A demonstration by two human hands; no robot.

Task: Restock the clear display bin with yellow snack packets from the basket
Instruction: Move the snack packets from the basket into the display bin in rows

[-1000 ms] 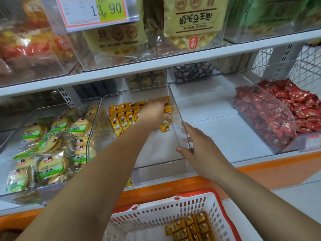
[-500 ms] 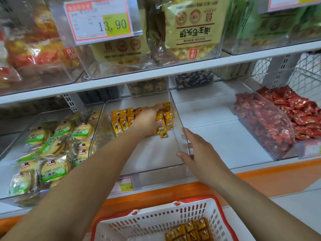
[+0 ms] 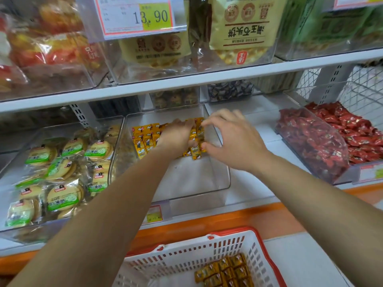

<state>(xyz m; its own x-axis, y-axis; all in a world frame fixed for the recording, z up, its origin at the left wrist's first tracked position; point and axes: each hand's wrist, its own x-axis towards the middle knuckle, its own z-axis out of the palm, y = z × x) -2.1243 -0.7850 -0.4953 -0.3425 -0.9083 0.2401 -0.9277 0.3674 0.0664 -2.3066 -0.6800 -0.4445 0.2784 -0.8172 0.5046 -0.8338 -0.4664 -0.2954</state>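
Your left hand lies palm down on the small yellow snack packets, which stand in rows across the back of the clear display bin. Its fingertips are hidden among the packets, so you cannot tell whether it grips any or only presses on them. Your right hand reaches in over the bin's right wall. Its forefinger is at the far end and its thumb at the near end of the rightmost column, pinching those packets in a medium-wide span. The fingers are blurred.

The bin sits in the middle of the white shelf, its front wall at the orange front edge, and the front half of its floor is bare. Touching its left wall is a clear bin of round biscuits in green-labelled wrappers. Near the shelf's right edge, well apart from it, is a clear bin of red-wrapped sweets.

Below the front edge sits the white slotted plastic basket with a red rim. More yellow packets are stacked in its near right corner. On the shelf above, a price label reading 13.90 hangs on a clear bin.
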